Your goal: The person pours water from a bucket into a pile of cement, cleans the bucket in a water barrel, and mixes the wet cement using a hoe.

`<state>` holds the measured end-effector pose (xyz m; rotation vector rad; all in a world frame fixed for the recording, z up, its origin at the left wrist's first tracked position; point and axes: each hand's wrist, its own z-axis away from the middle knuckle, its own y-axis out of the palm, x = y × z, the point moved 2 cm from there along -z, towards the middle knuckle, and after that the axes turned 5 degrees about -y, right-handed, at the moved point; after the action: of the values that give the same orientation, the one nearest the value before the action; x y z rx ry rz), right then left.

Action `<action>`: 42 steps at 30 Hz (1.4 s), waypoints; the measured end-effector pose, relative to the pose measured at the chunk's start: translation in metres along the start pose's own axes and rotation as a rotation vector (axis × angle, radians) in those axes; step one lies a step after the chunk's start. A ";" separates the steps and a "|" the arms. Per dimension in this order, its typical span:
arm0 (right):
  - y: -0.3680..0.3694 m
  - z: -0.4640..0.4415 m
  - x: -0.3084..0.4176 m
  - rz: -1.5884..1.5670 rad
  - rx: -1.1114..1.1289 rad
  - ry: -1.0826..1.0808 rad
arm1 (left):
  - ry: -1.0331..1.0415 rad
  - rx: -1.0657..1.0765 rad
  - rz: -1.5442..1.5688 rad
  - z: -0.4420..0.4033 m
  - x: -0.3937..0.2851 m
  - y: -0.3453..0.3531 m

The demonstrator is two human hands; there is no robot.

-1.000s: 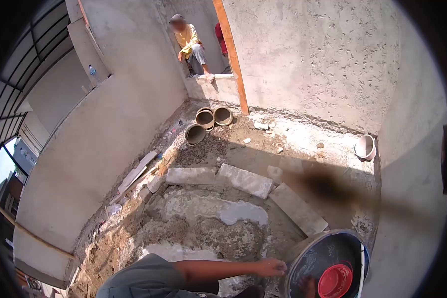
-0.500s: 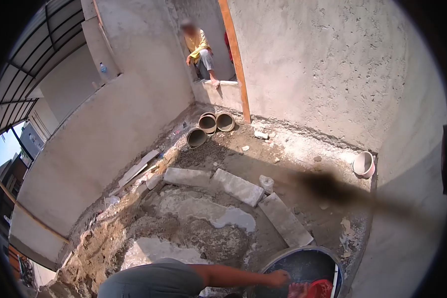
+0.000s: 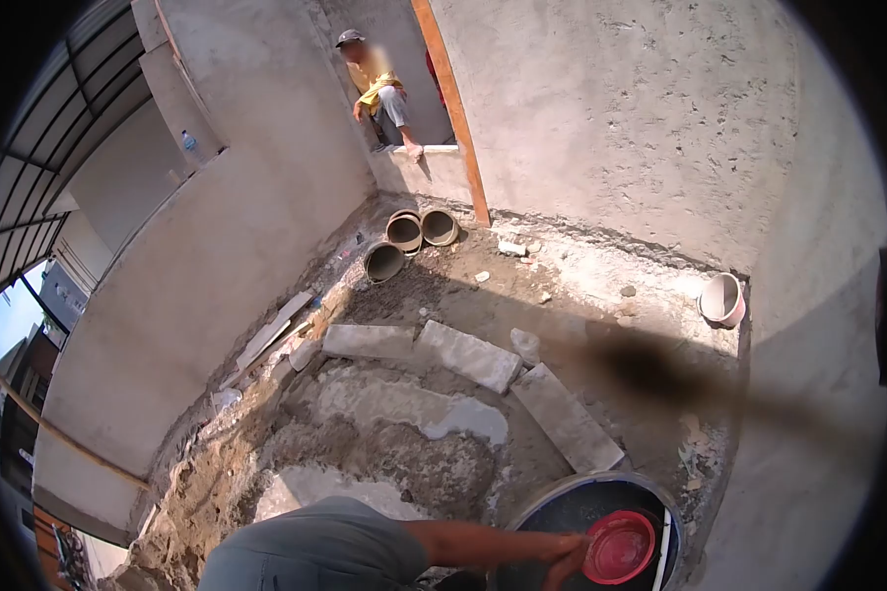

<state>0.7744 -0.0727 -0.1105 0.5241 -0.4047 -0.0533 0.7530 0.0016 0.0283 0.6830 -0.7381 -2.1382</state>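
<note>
My left hand (image 3: 568, 546) reaches over a dark round tub (image 3: 650, 481) of liquid at the bottom right, its fingers drawn together at the left edge of a red bowl (image 3: 621, 548). Whether it grips the rim or something small is unclear. What seems to be my right hand (image 3: 560, 572) is just below it, overlapping it, cut by the frame's lower edge; its fingers are too unclear to read. The bowl sits inside the tub. A pale stick (image 3: 664, 542) lies against the tub's right side.
Concrete blocks (image 3: 468, 357) curve around wet mortar (image 3: 463, 418). Round buckets (image 3: 384, 262) lie near the far corner, and a pale bucket (image 3: 722, 300) stands by the right wall. A person (image 3: 376, 94) sits in the wall opening. A blurred dark shape (image 3: 646, 369) crosses the view.
My left hand has moved from the tub's rim to beside the red bowl. My right hand has come close to it. The view has shifted, and the tub appears further left.
</note>
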 end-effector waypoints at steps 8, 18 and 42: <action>-0.016 0.004 -0.017 -0.106 0.085 -0.075 | 0.299 -0.357 -1.152 0.017 -0.001 -0.030; 0.147 0.236 0.077 0.976 0.172 -0.965 | 0.279 -0.291 -1.883 0.074 -0.021 0.010; 0.432 0.310 0.220 0.603 0.891 -0.995 | 1.211 -1.665 0.003 0.689 0.028 -0.209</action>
<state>0.8328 0.1208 0.4285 1.2228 -1.5816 0.4919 0.1774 0.2869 0.3538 0.7080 1.4873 -1.1867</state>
